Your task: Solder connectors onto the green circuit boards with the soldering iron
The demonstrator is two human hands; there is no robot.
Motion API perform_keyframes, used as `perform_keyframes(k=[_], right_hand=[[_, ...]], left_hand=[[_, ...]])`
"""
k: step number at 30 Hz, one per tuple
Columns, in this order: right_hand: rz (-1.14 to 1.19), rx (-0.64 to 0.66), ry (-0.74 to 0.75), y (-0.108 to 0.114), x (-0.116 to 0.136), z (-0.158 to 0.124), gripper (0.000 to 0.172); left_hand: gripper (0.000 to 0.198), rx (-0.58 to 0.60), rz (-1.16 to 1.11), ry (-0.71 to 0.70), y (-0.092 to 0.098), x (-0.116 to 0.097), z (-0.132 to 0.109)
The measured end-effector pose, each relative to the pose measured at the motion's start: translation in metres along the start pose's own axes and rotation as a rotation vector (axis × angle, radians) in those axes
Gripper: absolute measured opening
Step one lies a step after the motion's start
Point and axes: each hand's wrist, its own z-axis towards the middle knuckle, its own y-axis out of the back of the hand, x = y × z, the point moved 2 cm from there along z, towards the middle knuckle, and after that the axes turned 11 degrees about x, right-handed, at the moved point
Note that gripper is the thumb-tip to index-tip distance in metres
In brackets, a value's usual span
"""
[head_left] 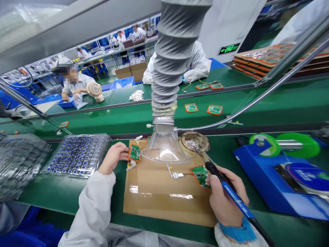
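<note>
My left hand [114,157] pinches a small green circuit board [134,153] with an orange edge, above the left side of a brown board [164,204]. A white plastic piece [131,166] shows just below it. In my right hand [223,200] is a soldering iron [232,198] with a blue and black handle, its tip at the round bowl [207,143] of silvery bits. Beside the right fingers, a second green circuit board [199,174] lies on the brown board; whether the fingers touch it I cannot tell. A white connector [177,175] lies to its left.
A clear fume hood [166,147] on a grey duct [167,61] hangs over the brown board. Stacked trays of parts [77,154] stand left; a blue solder-reel stand [259,181] stands right. Beyond are a green belt [123,120] with boards and co-workers [77,82].
</note>
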Motion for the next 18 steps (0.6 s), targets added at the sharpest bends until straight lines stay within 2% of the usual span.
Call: perform_keyframes(k=[2, 4, 5, 6, 7, 9, 11, 14, 18], right_hand=[[0.017, 0.003, -0.023, 0.000, -0.001, 0.000, 0.037], [0.036, -0.002, -0.036, 0.000, -0.001, 0.000, 0.037], [0.039, -0.008, -0.041, 0.000, -0.001, 0.000, 0.037], [0.032, -0.016, -0.045, 0.000, 0.000, 0.000, 0.036], [0.019, -0.025, -0.047, 0.000, 0.001, 0.000, 0.036], [-0.011, -0.037, -0.039, 0.000, 0.003, 0.001, 0.035], [-0.024, -0.039, -0.016, 0.000, 0.006, 0.002, 0.034], [-0.036, -0.023, 0.010, -0.001, 0.011, 0.003, 0.032], [-0.056, -0.022, 0.033, -0.001, 0.013, 0.003, 0.031]], left_hand=[[0.017, -0.155, -0.008, -0.131, 0.009, -0.024, 0.029], [0.012, -0.383, 0.107, -0.292, 0.010, -0.042, 0.057], [0.017, -0.504, 0.246, -0.351, 0.006, -0.048, 0.068], [0.024, -0.577, 0.442, -0.384, 0.000, -0.050, 0.077], [0.032, -0.590, 0.667, -0.386, -0.008, -0.048, 0.085], [0.037, -0.451, 1.051, -0.332, -0.026, -0.034, 0.096], [0.030, -0.283, 1.246, -0.281, -0.042, -0.015, 0.100], [0.020, -0.228, 1.345, -0.271, -0.051, -0.001, 0.099], [0.017, -0.165, 1.408, -0.289, -0.047, -0.010, 0.090]])
